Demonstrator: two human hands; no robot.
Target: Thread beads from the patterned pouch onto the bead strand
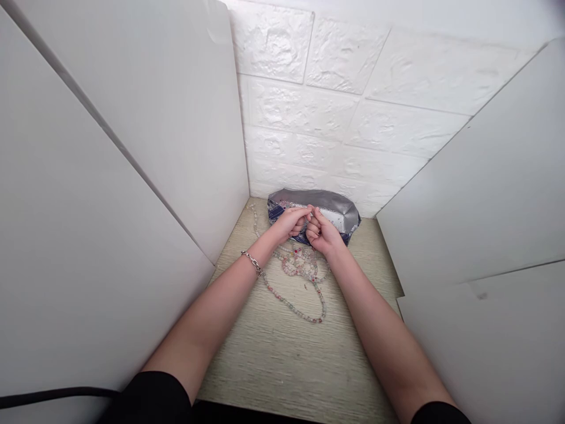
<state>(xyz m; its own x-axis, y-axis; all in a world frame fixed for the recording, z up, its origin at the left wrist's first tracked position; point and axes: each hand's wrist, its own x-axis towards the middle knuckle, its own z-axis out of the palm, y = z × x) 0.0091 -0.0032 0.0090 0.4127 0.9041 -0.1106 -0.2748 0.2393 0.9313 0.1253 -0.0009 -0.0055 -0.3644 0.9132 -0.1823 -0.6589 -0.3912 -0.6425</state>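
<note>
My left hand (292, 222) and my right hand (321, 231) meet fingertip to fingertip above the tabletop, both pinched closed on a strand of small beads that hangs down between them. Below the hands, a long beaded string (304, 312) of pale, pink and green beads lies looped on the wood. A silver foil bag (335, 206) with a dark blue edge lies just behind the hands, against the back wall. A metal chain bracelet (252, 261) circles my left wrist.
The light wood-grain tabletop (282, 359) is boxed in by white panels on the left (132, 176) and right (477, 206) and a white brick-pattern wall (344, 106) behind. A black cable (53, 396) runs along the lower left.
</note>
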